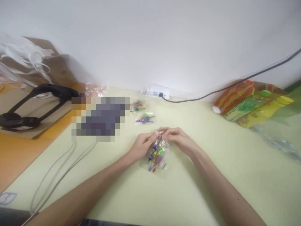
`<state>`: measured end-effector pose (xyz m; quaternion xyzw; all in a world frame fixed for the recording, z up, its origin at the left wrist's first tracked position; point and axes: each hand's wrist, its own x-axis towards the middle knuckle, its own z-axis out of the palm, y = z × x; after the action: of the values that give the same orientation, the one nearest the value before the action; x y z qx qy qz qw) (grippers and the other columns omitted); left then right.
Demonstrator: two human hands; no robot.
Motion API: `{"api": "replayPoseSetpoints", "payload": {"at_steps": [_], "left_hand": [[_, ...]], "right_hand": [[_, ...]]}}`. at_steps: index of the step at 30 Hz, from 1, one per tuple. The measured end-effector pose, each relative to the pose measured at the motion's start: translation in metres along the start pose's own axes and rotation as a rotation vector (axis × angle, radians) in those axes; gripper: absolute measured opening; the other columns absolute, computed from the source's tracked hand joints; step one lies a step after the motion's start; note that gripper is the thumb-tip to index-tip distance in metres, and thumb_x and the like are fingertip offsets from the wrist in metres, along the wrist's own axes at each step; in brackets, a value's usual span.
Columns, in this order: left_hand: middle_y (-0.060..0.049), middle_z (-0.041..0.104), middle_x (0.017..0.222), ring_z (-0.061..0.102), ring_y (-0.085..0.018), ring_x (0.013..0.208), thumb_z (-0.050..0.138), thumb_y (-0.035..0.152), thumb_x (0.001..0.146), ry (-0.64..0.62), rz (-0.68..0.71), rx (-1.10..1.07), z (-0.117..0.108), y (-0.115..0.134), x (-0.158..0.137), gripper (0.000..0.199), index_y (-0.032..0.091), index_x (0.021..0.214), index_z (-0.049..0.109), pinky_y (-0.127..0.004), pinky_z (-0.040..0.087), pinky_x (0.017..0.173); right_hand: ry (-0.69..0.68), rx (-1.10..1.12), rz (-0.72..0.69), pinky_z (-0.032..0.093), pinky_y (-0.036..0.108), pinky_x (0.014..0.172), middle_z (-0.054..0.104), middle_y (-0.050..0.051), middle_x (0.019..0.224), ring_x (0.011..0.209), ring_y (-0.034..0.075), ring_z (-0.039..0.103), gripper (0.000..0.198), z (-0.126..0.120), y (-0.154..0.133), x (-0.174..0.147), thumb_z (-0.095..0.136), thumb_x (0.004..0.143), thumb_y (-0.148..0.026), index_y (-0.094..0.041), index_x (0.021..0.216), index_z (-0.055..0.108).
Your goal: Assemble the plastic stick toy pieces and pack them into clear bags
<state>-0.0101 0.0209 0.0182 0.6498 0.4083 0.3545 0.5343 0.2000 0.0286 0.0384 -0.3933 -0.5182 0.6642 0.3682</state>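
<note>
A clear plastic bag (158, 157) of small coloured pieces hangs or rests between my hands, low over the pale table. My left hand (141, 145) pinches its upper left edge between thumb and fingers. At the upper right edge, my right hand (176, 137) grips the same bag with bent fingers. Blue, yellow, green and red pieces show through the film; their exact kind is too blurred to tell. Beyond my hands, two similar small bags lie on the table, a nearer bag (144, 118) and a farther bag (139, 105).
A blurred-out dark device (101, 116) lies to the left, with cables (68, 169) trailing forward. A black frame (35, 106) sits on cardboard at far left. A power strip (155, 91) stands by the wall. Colourful packages (251, 103) lie at right, under a dark cord (211, 93).
</note>
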Motion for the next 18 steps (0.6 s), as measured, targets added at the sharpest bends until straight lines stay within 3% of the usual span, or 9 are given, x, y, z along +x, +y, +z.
{"api": "replayPoseSetpoints", "payload": {"at_steps": [3,5,8,12,15,18], "left_hand": [[-0.005,0.074,0.093,0.06,-0.019,0.081,0.051,0.051,0.101,-0.03,0.003,-0.009,0.0,0.0,0.0,0.049,0.013,0.116,0.077,-0.027,0.045,0.077],[-0.006,0.076,0.1,0.064,-0.022,0.088,0.051,0.052,0.1,-0.028,0.011,-0.016,0.0,0.0,0.0,0.049,0.014,0.119,0.077,-0.029,0.047,0.083],[-0.007,0.077,0.104,0.066,-0.026,0.1,0.053,0.053,0.099,-0.008,0.018,-0.013,0.0,-0.002,-0.001,0.048,0.016,0.116,0.079,-0.032,0.048,0.09],[-0.005,0.075,0.092,0.064,-0.024,0.092,0.054,0.054,0.099,0.006,-0.005,-0.003,0.001,-0.005,-0.001,0.049,0.014,0.111,0.079,-0.03,0.048,0.083],[-0.005,0.072,0.092,0.061,-0.021,0.086,0.054,0.054,0.099,-0.002,-0.003,-0.048,0.0,-0.007,0.0,0.049,0.012,0.107,0.078,-0.028,0.047,0.079],[-0.006,0.07,0.09,0.059,-0.019,0.084,0.055,0.054,0.099,-0.005,-0.003,-0.094,-0.002,-0.006,0.001,0.048,0.012,0.106,0.077,-0.027,0.045,0.077]], "right_hand": [[-0.146,-0.159,-0.005,0.044,0.043,0.107,0.066,0.008,0.133,0.121,0.028,0.062,0.016,0.005,-0.013,-0.007,0.083,0.078,-0.039,-0.024,0.084,0.084],[-0.163,-0.198,-0.007,0.044,0.044,0.108,0.066,0.008,0.133,0.122,0.028,0.062,0.019,0.004,-0.018,-0.01,0.08,0.082,-0.042,-0.025,0.089,0.084],[-0.026,-0.208,-0.032,0.043,0.043,0.108,0.067,0.008,0.13,0.118,0.028,0.063,0.019,0.001,-0.015,-0.011,0.079,0.081,-0.043,-0.025,0.086,0.084],[0.128,-0.191,-0.078,0.042,0.041,0.104,0.068,0.008,0.123,0.114,0.026,0.062,0.021,0.003,-0.004,-0.007,0.08,0.079,-0.044,-0.024,0.081,0.083],[0.158,-0.147,-0.109,0.045,0.039,0.099,0.066,0.008,0.119,0.11,0.025,0.063,0.023,0.009,0.003,-0.004,0.082,0.077,-0.046,-0.024,0.086,0.084],[0.088,-0.17,-0.141,0.046,0.038,0.098,0.065,0.008,0.118,0.11,0.024,0.062,0.026,0.015,0.006,-0.004,0.082,0.079,-0.048,-0.026,0.092,0.085]]}}
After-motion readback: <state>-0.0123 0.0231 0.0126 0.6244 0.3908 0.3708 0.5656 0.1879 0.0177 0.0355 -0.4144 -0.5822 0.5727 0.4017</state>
